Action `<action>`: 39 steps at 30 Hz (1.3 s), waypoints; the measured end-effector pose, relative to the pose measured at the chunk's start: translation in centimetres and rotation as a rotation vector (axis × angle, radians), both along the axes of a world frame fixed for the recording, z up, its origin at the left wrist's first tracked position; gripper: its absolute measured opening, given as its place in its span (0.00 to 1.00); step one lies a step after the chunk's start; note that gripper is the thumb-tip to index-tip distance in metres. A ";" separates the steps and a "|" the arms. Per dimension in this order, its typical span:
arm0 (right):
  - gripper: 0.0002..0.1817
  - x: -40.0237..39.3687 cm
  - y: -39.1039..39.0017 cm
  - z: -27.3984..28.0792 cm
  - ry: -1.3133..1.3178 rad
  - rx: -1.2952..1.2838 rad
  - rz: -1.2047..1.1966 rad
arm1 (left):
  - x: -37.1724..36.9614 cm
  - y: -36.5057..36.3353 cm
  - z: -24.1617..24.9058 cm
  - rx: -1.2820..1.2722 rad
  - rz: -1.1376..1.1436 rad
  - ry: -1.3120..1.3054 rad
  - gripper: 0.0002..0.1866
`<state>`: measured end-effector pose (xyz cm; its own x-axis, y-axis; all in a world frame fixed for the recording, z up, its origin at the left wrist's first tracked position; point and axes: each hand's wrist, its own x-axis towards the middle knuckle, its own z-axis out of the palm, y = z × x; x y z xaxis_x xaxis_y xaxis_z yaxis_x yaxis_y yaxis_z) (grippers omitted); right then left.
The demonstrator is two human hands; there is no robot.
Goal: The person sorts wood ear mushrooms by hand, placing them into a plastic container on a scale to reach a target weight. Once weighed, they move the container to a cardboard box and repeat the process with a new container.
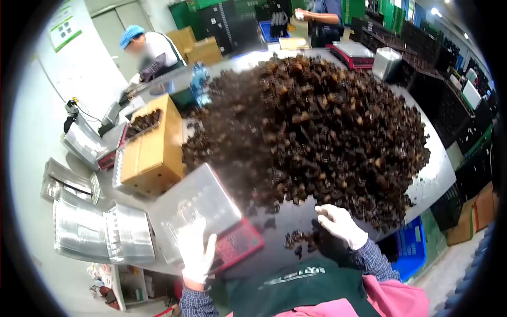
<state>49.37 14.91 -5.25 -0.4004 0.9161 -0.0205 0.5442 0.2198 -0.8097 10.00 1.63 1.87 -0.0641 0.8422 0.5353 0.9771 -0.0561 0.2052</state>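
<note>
My left hand (196, 250), in a white glove, is over the near edge of a red weighing scale (247, 244), its fingers spread and nothing in them. The scale has a pale, shiny top plate (198, 198). In a white glove too, my right hand (342, 226) hovers at the front of a big heap of dark brown, curled pieces like wood ear mushrooms (338, 132). Its thumb and fingers are apart, and I see nothing held. Between my hands, a small loose clump of the same pieces (298, 240) lies on the metal table (269, 248).
Stacked clear plastic trays (82, 227) stand at the left. Behind the scale is a cardboard box (153, 153) with a filled tray (143, 124) on top. A blue crate (413, 248) sits below the table at right. Two people (158, 50) work across the table.
</note>
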 end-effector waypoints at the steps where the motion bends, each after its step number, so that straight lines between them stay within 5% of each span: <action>1: 0.19 0.1 -0.6 1.2 0.053 -0.047 -0.037 | 0.3 0.0 0.4 0.015 -0.020 -0.017 0.24; 9: 0.18 4.1 -4.1 -0.5 0.035 0.071 -0.199 | 8.2 -1.2 -3.6 -0.312 -0.339 -0.274 0.19; 13: 0.22 6.6 -6.3 -0.2 0.092 -0.109 -0.320 | 11.0 -3.5 -7.4 -0.391 -0.286 -0.333 0.22; 21: 0.31 5.7 -7.4 -0.3 -0.104 -0.020 -0.190 | 12.8 -4.2 -9.7 -0.584 -0.148 -0.480 0.38; 33: 0.36 0.1 -6.2 -2.6 -0.220 0.241 -0.079 | 17.1 3.2 -10.3 -0.518 -0.397 -0.212 0.57; 37: 0.34 -1.6 -6.0 -0.4 -0.212 0.214 -0.014 | 18.3 4.4 -10.5 -0.507 -0.462 -0.248 0.52; 38: 0.32 -1.4 -6.7 -1.5 -0.227 0.260 0.000 | 17.9 3.2 -12.9 -0.275 -0.466 -0.259 0.49; 39: 0.29 -1.2 -7.4 -2.6 -0.185 0.233 -0.011 | 17.5 2.9 -13.2 -0.308 -0.501 -0.287 0.51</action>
<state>48.21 7.47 -7.89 -0.3996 0.9089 0.1195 0.6809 0.3816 -0.6252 27.48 4.55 -11.30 0.2719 0.9192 0.2847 0.7519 -0.3876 0.5333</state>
